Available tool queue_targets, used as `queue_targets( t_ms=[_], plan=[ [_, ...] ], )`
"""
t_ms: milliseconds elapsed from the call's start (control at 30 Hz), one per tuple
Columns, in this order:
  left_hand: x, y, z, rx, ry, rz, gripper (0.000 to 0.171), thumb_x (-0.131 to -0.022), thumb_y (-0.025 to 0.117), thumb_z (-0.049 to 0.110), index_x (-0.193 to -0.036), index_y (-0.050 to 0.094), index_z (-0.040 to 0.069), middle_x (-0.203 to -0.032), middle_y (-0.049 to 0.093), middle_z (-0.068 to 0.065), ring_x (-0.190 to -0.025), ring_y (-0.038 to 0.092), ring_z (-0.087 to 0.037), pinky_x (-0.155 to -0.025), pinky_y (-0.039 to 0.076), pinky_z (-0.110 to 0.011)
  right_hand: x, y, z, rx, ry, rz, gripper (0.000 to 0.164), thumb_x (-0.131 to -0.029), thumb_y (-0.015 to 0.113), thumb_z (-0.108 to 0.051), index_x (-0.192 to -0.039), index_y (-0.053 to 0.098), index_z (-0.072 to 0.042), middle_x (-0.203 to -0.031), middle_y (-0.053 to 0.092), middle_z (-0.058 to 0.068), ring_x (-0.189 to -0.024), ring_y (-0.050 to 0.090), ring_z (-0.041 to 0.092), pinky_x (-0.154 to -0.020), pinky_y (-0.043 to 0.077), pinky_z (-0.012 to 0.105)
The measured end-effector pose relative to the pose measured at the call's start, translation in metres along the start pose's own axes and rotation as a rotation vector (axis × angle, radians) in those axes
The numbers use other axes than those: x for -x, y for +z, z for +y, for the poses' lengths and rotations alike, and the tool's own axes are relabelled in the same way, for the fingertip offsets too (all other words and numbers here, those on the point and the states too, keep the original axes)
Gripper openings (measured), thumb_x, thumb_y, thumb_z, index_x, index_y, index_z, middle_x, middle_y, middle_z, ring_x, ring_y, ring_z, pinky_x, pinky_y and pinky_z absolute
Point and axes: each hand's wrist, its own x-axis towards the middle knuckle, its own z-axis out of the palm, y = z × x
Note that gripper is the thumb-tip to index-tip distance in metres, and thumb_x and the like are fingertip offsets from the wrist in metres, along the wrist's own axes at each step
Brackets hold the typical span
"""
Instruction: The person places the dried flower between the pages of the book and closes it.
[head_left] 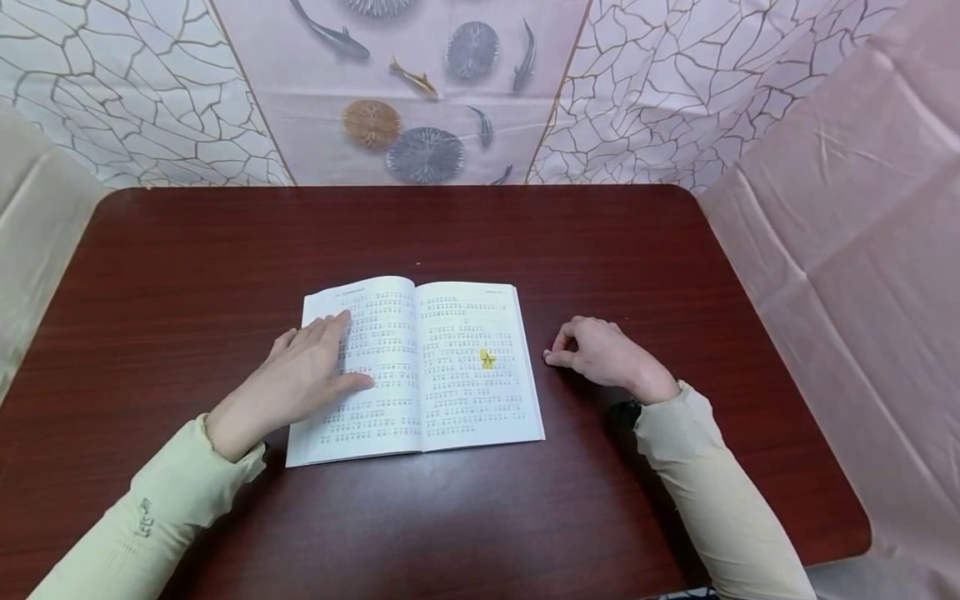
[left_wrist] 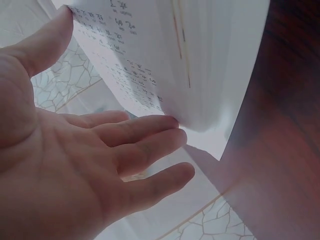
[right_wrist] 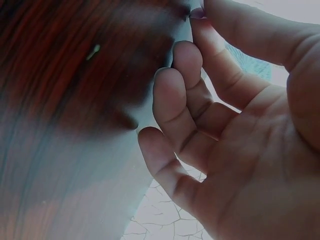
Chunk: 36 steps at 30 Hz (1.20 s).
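Note:
An open book [head_left: 468,400] with printed text lies on the table. My left hand [head_left: 296,379] rests on its left page, fingers extended and thumb spread toward the fold. In the left wrist view the fingertips of this hand [left_wrist: 90,145] are right at the page [left_wrist: 125,60]. On the right page sits a small yellow piece [head_left: 487,359] with dark star-like lines. Just right of the book, my right hand [head_left: 600,352] pinches a tiny purplish piece [right_wrist: 198,13] between thumb and index fingertip; its kind cannot be made out. The other fingers of this hand [right_wrist: 235,145] are curled.
The dark red-brown table [head_left: 480,233] has rounded corners. Patterned cloth [head_left: 420,92] hangs along its far edge, and pale pink cloth [head_left: 847,250] along the right side. A small pale green speck [right_wrist: 93,52] shows on the tabletop in the right wrist view.

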Motion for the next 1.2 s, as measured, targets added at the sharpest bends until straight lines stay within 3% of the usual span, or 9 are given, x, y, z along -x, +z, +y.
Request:
queue_targets(
  t_ms=[300,467,600,833,1200],
  plan=[
    [0.002,0.004,0.001,-0.017,0.006,0.007,0.089,-0.089,0.070,0.039,-0.147,0.025,-0.011,-0.144,0.037,-0.033,-0.134,0.035,-0.048,-0.106,0.023,-0.066,0.001,-0.002,0.001,-0.001,-0.021,0.008,0.013,-0.090,0.071,-0.026,-0.084,0.070,-0.015,-0.081,0.059,0.000,-0.068,0.049,0.019,-0.085,0.039,0.051],
    [0.003,0.005,0.004,0.042,-0.022,-0.009,0.097,-0.090,0.058,0.059,-0.149,0.021,-0.008,-0.151,0.026,-0.033,-0.140,0.022,-0.048,-0.107,0.015,-0.070,0.001,-0.002,0.001,-0.004,-0.017,0.015,0.013,-0.090,0.071,-0.026,-0.084,0.070,-0.015,-0.082,0.059,0.001,-0.068,0.049,0.019,-0.085,0.039,0.051],
    [0.004,0.005,0.009,0.066,-0.039,-0.039,0.107,-0.086,0.053,0.070,-0.151,0.017,-0.006,-0.153,0.017,-0.034,-0.142,0.014,-0.050,-0.107,0.009,-0.071,0.001,-0.001,0.000,-0.013,-0.019,0.018,0.013,-0.091,0.070,-0.026,-0.084,0.071,-0.015,-0.083,0.059,0.000,-0.068,0.049,0.019,-0.079,0.039,0.043],
    [0.005,0.006,0.012,0.033,-0.033,-0.015,0.102,-0.088,0.061,0.060,-0.150,0.019,-0.008,-0.151,0.022,-0.036,-0.140,0.019,-0.051,-0.107,0.012,-0.070,0.002,-0.001,-0.001,-0.034,-0.026,0.021,0.014,-0.092,0.068,-0.026,-0.085,0.071,-0.014,-0.086,0.061,0.001,-0.069,0.050,0.018,-0.065,0.041,0.032],
    [0.004,0.009,0.012,-0.008,0.019,0.021,0.096,-0.089,0.065,0.051,-0.146,0.024,-0.013,-0.145,0.033,-0.037,-0.135,0.030,-0.050,-0.108,0.024,-0.063,0.002,-0.002,-0.004,-0.070,-0.040,0.030,0.013,-0.093,0.067,-0.027,-0.088,0.070,-0.015,-0.092,0.062,0.002,-0.075,0.052,0.019,-0.068,0.043,0.033]
  ],
)
